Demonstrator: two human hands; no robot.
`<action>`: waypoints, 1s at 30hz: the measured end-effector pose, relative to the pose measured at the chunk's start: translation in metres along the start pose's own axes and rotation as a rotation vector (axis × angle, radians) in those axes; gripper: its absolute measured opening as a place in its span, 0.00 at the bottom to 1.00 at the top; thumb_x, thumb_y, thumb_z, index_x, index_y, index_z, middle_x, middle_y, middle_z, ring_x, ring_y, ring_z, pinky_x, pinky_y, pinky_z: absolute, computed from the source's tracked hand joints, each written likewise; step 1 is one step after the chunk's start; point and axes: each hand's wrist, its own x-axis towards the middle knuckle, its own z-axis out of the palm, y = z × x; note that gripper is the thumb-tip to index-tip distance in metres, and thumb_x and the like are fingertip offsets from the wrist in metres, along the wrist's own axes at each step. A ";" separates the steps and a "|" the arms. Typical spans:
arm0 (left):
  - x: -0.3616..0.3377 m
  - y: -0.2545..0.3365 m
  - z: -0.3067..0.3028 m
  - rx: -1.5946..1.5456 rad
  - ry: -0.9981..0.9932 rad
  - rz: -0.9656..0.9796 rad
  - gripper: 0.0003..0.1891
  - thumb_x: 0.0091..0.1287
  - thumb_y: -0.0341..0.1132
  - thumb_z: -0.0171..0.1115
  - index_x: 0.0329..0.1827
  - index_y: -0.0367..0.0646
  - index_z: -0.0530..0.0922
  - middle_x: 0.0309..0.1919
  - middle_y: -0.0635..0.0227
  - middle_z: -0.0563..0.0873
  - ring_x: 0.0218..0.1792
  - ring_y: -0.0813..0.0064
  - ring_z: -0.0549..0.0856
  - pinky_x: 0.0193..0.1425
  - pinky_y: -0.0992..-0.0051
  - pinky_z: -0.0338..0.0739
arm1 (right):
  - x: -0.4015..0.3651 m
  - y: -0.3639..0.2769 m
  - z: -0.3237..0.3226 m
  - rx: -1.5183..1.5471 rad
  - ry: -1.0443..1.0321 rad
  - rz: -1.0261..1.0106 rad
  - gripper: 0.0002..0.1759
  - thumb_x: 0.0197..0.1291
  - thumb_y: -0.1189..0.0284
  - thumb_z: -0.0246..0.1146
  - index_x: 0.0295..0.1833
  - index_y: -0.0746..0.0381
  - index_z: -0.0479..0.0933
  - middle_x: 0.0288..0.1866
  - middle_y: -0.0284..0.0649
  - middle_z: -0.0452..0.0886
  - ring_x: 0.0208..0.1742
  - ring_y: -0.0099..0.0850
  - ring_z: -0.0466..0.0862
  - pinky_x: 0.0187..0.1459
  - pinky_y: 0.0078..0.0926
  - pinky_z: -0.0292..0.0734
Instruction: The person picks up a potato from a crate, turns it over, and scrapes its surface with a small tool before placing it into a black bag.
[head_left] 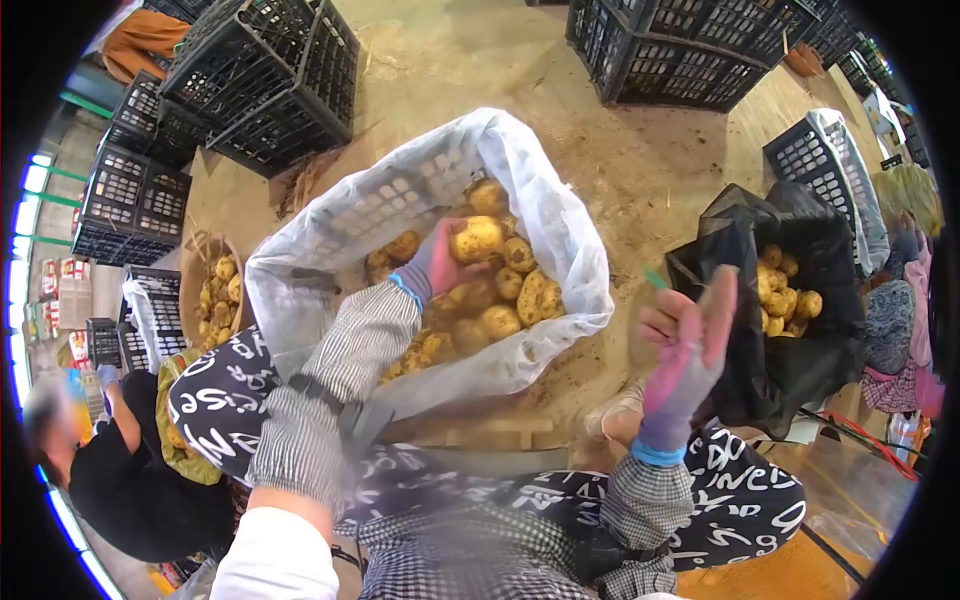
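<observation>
A crate lined with a white sheet point(568, 235) stands in front of me with several yellow, dirt-flecked potatoes point(540, 297) in it. My left hand point(443, 258), in a pink and purple glove, reaches inside and grips one potato point(477, 239) above the others. To the right of the crate, my right hand point(688, 350) is raised in a similar glove. Its index finger is stretched out and the others are partly curled, with nothing seen held. Beyond it, a black bag point(722, 235) holds more potatoes point(787, 295).
Black crates are stacked at the upper left point(262, 85) and upper right point(690, 50). At the left, a basket point(238, 252) contains potatoes, near a person in black point(140, 480). A white-lined crate point(808, 165) stands behind the black bag.
</observation>
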 end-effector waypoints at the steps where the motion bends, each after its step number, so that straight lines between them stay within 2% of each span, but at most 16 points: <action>1: -0.009 -0.004 -0.004 -0.015 -0.052 0.017 0.22 0.69 0.50 0.55 0.62 0.51 0.75 0.53 0.65 0.83 0.46 0.66 0.84 0.48 0.66 0.80 | -0.008 0.002 0.014 0.026 -0.018 0.033 0.32 0.74 0.71 0.54 0.79 0.61 0.54 0.45 0.38 0.80 0.32 0.20 0.78 0.33 0.17 0.74; 3: -0.027 -0.010 -0.006 0.068 -0.140 0.101 0.25 0.71 0.55 0.51 0.63 0.50 0.74 0.52 0.63 0.84 0.47 0.65 0.84 0.47 0.67 0.80 | -0.024 0.009 0.027 -0.096 -0.133 0.075 0.30 0.75 0.73 0.52 0.79 0.61 0.54 0.46 0.39 0.80 0.29 0.17 0.75 0.29 0.13 0.70; 5: -0.048 -0.021 -0.002 -0.107 -0.263 0.036 0.27 0.73 0.57 0.46 0.64 0.49 0.73 0.54 0.62 0.83 0.47 0.62 0.85 0.47 0.66 0.82 | -0.038 0.016 0.026 -0.149 -0.262 0.124 0.30 0.75 0.73 0.51 0.79 0.61 0.54 0.48 0.40 0.80 0.27 0.15 0.73 0.26 0.10 0.67; 7: -0.118 0.025 0.051 -0.645 -0.427 -0.230 0.27 0.76 0.57 0.42 0.65 0.46 0.71 0.56 0.61 0.82 0.47 0.60 0.86 0.47 0.65 0.85 | -0.050 0.026 0.019 -0.123 -0.399 0.186 0.29 0.76 0.72 0.51 0.79 0.61 0.54 0.49 0.41 0.80 0.25 0.13 0.72 0.23 0.09 0.65; 8: -0.114 0.009 0.031 -0.516 -0.685 -0.118 0.27 0.77 0.55 0.41 0.67 0.46 0.70 0.58 0.62 0.81 0.49 0.60 0.86 0.49 0.63 0.86 | -0.052 0.035 0.014 -0.343 -0.444 0.026 0.34 0.72 0.68 0.57 0.78 0.63 0.55 0.53 0.44 0.79 0.33 0.19 0.77 0.29 0.14 0.71; 10: -0.148 0.007 0.055 -0.419 -0.539 -0.078 0.27 0.78 0.55 0.41 0.68 0.46 0.69 0.59 0.63 0.81 0.52 0.63 0.85 0.50 0.63 0.84 | -0.062 0.034 0.017 -0.637 -0.452 -0.255 0.42 0.65 0.61 0.66 0.77 0.67 0.56 0.59 0.48 0.76 0.45 0.29 0.82 0.39 0.22 0.78; 12: -0.178 -0.002 0.069 -0.392 -0.458 -0.068 0.27 0.79 0.54 0.41 0.70 0.45 0.68 0.60 0.64 0.81 0.55 0.66 0.83 0.54 0.62 0.82 | -0.079 0.027 0.031 -0.726 -0.431 -0.365 0.47 0.59 0.57 0.71 0.75 0.68 0.58 0.62 0.49 0.73 0.53 0.34 0.81 0.48 0.28 0.79; 14: -0.189 -0.029 0.066 -0.448 -0.409 -0.096 0.27 0.79 0.54 0.42 0.70 0.45 0.68 0.60 0.65 0.81 0.57 0.68 0.82 0.58 0.62 0.80 | -0.093 0.024 0.038 -0.756 -0.404 -0.359 0.49 0.54 0.55 0.73 0.73 0.70 0.59 0.66 0.51 0.70 0.59 0.38 0.78 0.56 0.33 0.77; 17: -0.205 -0.029 0.067 -0.486 -0.399 -0.122 0.26 0.79 0.54 0.43 0.70 0.46 0.68 0.61 0.65 0.80 0.57 0.68 0.82 0.61 0.64 0.79 | -0.100 0.020 0.036 -0.775 -0.430 -0.470 0.37 0.62 0.57 0.67 0.69 0.70 0.65 0.62 0.50 0.74 0.56 0.39 0.80 0.57 0.32 0.75; 20: -0.220 -0.022 0.070 -0.467 -0.453 -0.124 0.26 0.78 0.54 0.46 0.70 0.46 0.68 0.61 0.65 0.79 0.57 0.68 0.82 0.62 0.65 0.77 | -0.095 0.036 0.022 -0.482 -0.437 -0.063 0.28 0.70 0.58 0.60 0.64 0.70 0.71 0.57 0.49 0.79 0.53 0.36 0.81 0.55 0.31 0.76; 22: -0.222 -0.024 0.063 -0.429 -0.485 -0.116 0.27 0.77 0.54 0.50 0.71 0.46 0.68 0.61 0.65 0.79 0.58 0.67 0.81 0.64 0.65 0.76 | -0.092 0.037 0.021 -0.509 -0.438 -0.162 0.25 0.73 0.58 0.56 0.62 0.69 0.73 0.54 0.45 0.81 0.51 0.33 0.82 0.54 0.29 0.76; 23: -0.223 -0.025 0.062 -0.274 -0.403 -0.004 0.28 0.75 0.52 0.54 0.72 0.46 0.67 0.62 0.64 0.78 0.60 0.67 0.80 0.66 0.65 0.74 | -0.092 0.038 0.021 -0.524 -0.440 -0.208 0.24 0.75 0.58 0.53 0.61 0.69 0.74 0.53 0.43 0.82 0.50 0.32 0.82 0.53 0.28 0.76; 25: -0.228 -0.015 0.067 0.034 -0.230 0.222 0.31 0.71 0.49 0.62 0.73 0.46 0.66 0.64 0.63 0.76 0.63 0.67 0.78 0.69 0.66 0.72 | -0.089 0.044 0.022 -0.312 -0.382 -0.020 0.25 0.74 0.58 0.54 0.64 0.68 0.72 0.54 0.41 0.81 0.50 0.30 0.82 0.53 0.26 0.76; 26: -0.223 -0.015 0.062 0.280 -0.205 0.481 0.34 0.68 0.46 0.66 0.73 0.44 0.65 0.65 0.63 0.75 0.64 0.67 0.77 0.70 0.67 0.70 | -0.088 0.048 0.023 -0.206 -0.354 0.074 0.26 0.74 0.58 0.54 0.66 0.67 0.71 0.55 0.40 0.81 0.50 0.29 0.82 0.53 0.25 0.77; 28: -0.214 -0.014 0.049 0.789 -0.133 0.985 0.39 0.62 0.40 0.73 0.74 0.41 0.64 0.67 0.61 0.73 0.67 0.68 0.74 0.72 0.69 0.67 | -0.085 0.053 0.013 -0.097 -0.491 0.247 0.25 0.73 0.62 0.54 0.67 0.68 0.71 0.58 0.42 0.80 0.57 0.30 0.80 0.58 0.27 0.75; 30: -0.215 -0.019 0.053 0.678 -0.100 0.895 0.40 0.57 0.36 0.76 0.73 0.39 0.66 0.67 0.60 0.72 0.68 0.68 0.72 0.73 0.70 0.65 | -0.087 0.050 0.007 0.035 -0.573 0.375 0.27 0.71 0.64 0.56 0.69 0.69 0.68 0.60 0.43 0.78 0.61 0.31 0.78 0.62 0.28 0.73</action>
